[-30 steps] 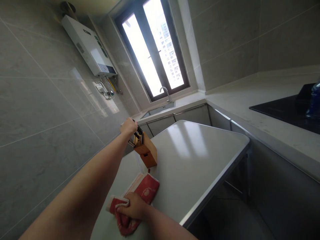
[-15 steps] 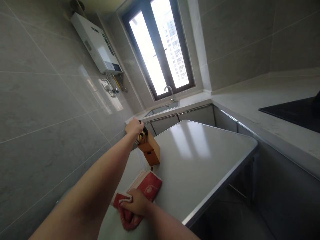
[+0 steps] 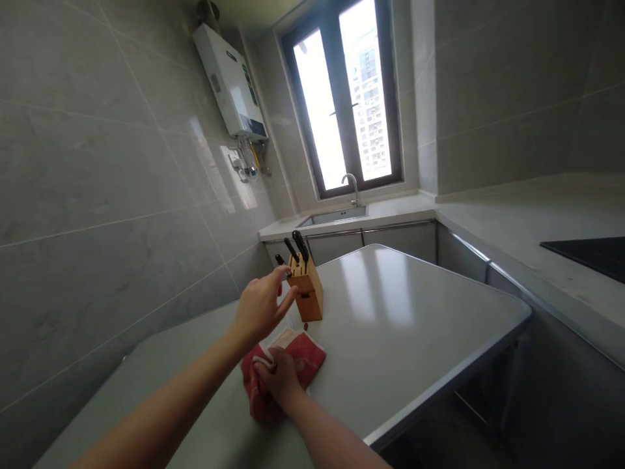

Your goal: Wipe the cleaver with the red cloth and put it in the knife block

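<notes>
My left hand (image 3: 262, 307) hangs in the air just left of a wooden knife block (image 3: 306, 290), its fingers spread and pointing toward the block without touching it. Several black knife handles (image 3: 297, 246) stick up from the block's slanted top. My right hand (image 3: 280, 378) presses and grips a red cloth (image 3: 307, 358) with a cream edge, which lies on the pale table (image 3: 415, 326). The block stands on that table beside the cloth.
Beyond the table lie a steel sink (image 3: 336, 216) with a curved faucet (image 3: 352, 187) under a window (image 3: 342, 104). A black cooktop (image 3: 590, 254) sits on the right counter (image 3: 502, 215). A tiled wall (image 3: 97, 195) runs along the table's left side, with a water heater (image 3: 229, 81) above.
My left hand has come off the top of the knife block and moved back toward me, uncovering the handles. The view has swung, and my right hand stays on the cloth.
</notes>
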Demonstrator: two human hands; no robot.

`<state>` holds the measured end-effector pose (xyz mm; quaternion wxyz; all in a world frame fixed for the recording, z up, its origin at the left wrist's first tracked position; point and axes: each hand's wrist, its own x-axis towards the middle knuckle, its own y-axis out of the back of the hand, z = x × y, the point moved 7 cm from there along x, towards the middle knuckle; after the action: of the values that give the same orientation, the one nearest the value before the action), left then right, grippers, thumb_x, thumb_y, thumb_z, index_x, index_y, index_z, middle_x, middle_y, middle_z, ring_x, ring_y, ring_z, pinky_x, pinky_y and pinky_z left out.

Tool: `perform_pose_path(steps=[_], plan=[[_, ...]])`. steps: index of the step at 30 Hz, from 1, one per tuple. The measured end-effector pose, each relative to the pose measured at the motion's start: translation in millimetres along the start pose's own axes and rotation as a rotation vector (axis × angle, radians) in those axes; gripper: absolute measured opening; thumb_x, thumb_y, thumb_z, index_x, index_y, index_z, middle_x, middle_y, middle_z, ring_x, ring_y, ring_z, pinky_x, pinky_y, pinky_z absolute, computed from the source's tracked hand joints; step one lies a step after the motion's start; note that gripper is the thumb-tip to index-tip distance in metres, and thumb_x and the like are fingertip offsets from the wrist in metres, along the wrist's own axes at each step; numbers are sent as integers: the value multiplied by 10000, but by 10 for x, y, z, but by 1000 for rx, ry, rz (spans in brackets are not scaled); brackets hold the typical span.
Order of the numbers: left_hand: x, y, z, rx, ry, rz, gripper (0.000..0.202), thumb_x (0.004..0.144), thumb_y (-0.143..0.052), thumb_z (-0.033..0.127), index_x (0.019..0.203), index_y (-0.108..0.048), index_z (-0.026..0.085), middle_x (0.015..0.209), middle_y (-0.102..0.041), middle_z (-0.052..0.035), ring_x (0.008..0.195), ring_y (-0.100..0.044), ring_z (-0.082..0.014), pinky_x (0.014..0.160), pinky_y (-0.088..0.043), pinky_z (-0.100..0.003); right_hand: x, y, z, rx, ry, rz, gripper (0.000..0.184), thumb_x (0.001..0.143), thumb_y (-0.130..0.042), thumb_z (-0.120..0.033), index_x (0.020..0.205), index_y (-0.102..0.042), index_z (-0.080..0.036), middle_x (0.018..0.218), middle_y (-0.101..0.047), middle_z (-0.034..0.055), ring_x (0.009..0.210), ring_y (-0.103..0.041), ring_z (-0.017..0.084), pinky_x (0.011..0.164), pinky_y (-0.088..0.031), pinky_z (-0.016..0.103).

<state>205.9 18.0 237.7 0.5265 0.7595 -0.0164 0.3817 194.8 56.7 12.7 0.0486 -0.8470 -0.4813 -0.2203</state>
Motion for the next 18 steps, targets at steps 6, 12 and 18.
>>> perform_pose_path(steps=[6, 12, 18], plan=[[-852, -464, -191, -310, 169, 28, 197, 890, -392, 326, 997, -494, 196, 763, -572, -8, 717, -540, -171, 713, -392, -288, 20, 532, -18, 21, -20, 450, 342, 791, -486, -263, 1121, -490, -170, 1002, -566, 104, 897, -538, 226, 819, -420, 357], [-1393, -1120, -691, -423, 545, -42, 293, 921, -266, 323, 761, -480, 202, 688, -546, -4, 634, -510, -161, 628, -384, -262, -31, 779, -59, 11, -54, 670, 265, 797, -414, -230, 1051, -464, -175, 1003, -509, 104, 944, -512, 221, 864, -399, 366], [-1610, -1480, -629, -415, 393, -280, 165, 811, -456, 280, 818, -590, 183, 849, -616, -59, 811, -548, -194, 739, -405, -290, 40, 607, -183, 5, 31, 487, 265, 794, -453, -224, 1058, -455, -201, 1029, -521, 72, 927, -518, 199, 860, -408, 345]])
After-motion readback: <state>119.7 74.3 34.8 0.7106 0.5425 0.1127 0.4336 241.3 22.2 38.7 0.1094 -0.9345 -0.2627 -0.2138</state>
